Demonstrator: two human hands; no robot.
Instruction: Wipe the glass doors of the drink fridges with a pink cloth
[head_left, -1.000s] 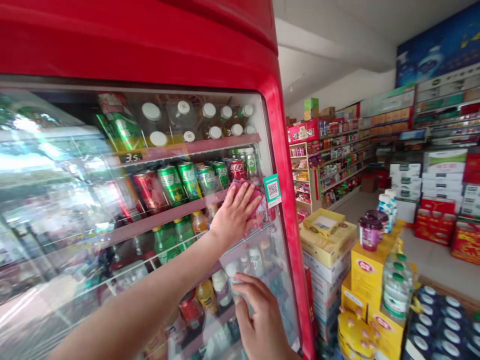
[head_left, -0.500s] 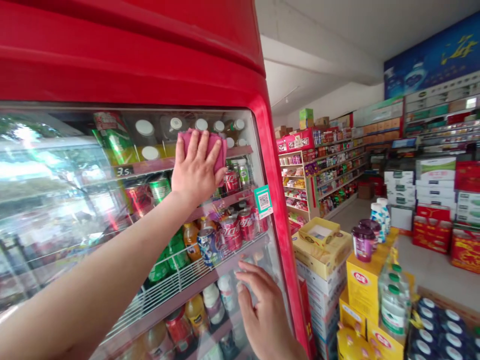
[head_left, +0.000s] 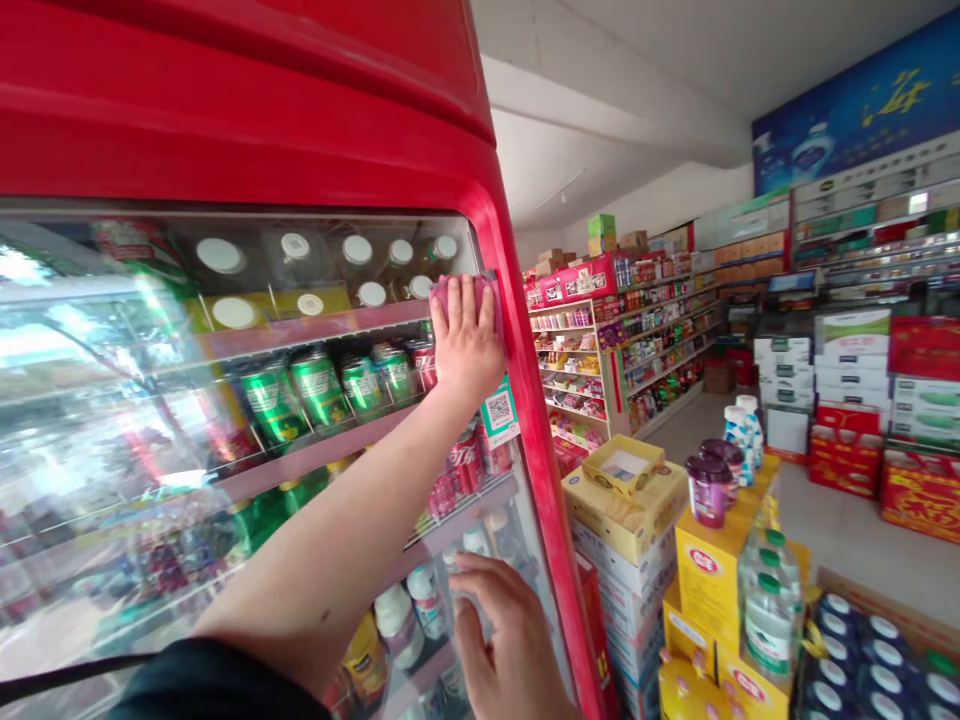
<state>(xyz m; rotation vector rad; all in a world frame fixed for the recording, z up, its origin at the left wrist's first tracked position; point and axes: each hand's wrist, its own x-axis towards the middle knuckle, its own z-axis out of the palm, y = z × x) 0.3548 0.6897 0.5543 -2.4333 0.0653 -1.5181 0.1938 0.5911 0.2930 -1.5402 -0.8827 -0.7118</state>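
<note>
My left hand (head_left: 466, 335) presses a pink cloth (head_left: 487, 290) flat against the glass door (head_left: 300, 290) of a red drinks fridge (head_left: 520, 330), at the right edge of the pane beside the frame. The fingers lie over the cloth and hide most of it. Just below sits a green and white QR sticker (head_left: 498, 410), close to the wrist. Lower down, my right hand (head_left: 502, 640) hovers in front of the glass with bent, spread fingers and nothing in them. Whether it touches the pane I cannot tell. Behind the glass stand green cans (head_left: 319, 388) and white-capped bottles (head_left: 356, 250).
To the right of the fridge are stacked cartons (head_left: 626, 500) and a yellow box (head_left: 709, 570) with purple cups (head_left: 709, 490) on it. Water bottles (head_left: 769, 620) and dark packed bottles (head_left: 877, 660) stand at the lower right. Store shelves (head_left: 660, 340) line the back.
My left hand has slid the cloth rightward across the glass to the frame. The view has shifted slightly. My right hand stays low by the door, still unclosed.
</note>
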